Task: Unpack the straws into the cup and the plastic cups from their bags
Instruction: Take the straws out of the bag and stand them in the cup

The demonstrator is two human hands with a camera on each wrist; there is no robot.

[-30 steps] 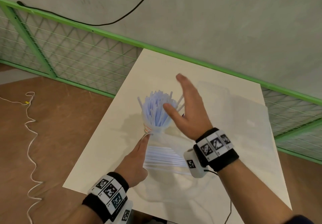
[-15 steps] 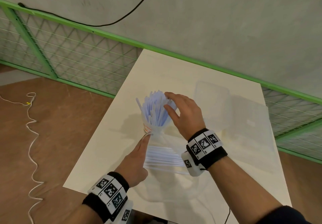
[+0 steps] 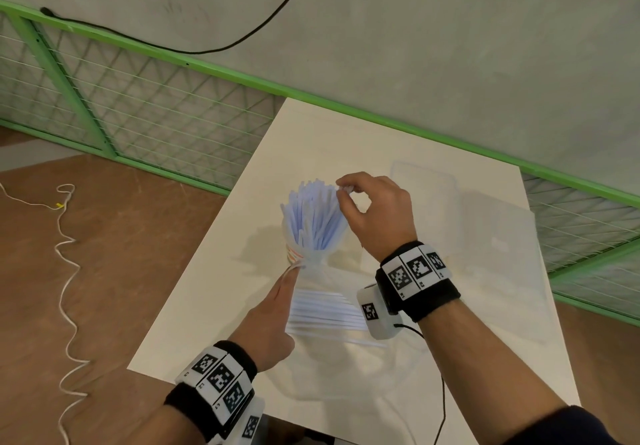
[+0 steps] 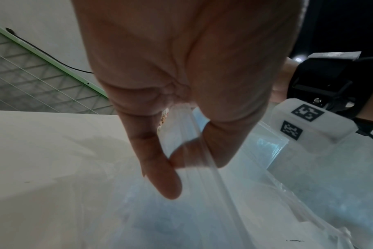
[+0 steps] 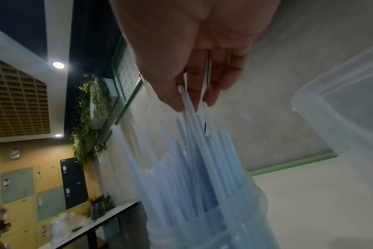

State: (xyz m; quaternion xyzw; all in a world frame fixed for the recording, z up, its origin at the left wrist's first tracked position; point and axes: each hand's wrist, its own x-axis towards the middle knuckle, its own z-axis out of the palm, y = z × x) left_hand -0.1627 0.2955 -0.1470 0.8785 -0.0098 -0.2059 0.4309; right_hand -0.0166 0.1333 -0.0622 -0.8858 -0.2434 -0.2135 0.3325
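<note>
My right hand (image 3: pixel 375 214) pinches straws (image 3: pixel 313 217) by their tips to seat them in the cup (image 3: pixel 294 254). My left hand (image 3: pixel 268 323) pinches the bag (image 4: pixel 192 134), steadying it on the surface (image 3: pixel 207 288).

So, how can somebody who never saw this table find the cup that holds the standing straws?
On the white table, look near its left edge, under the right hand. There stands a clear plastic cup crammed with upright pale blue plastic straws. Unlike the loose white straws lying flat nearer the person, its straws fan upward.
</note>
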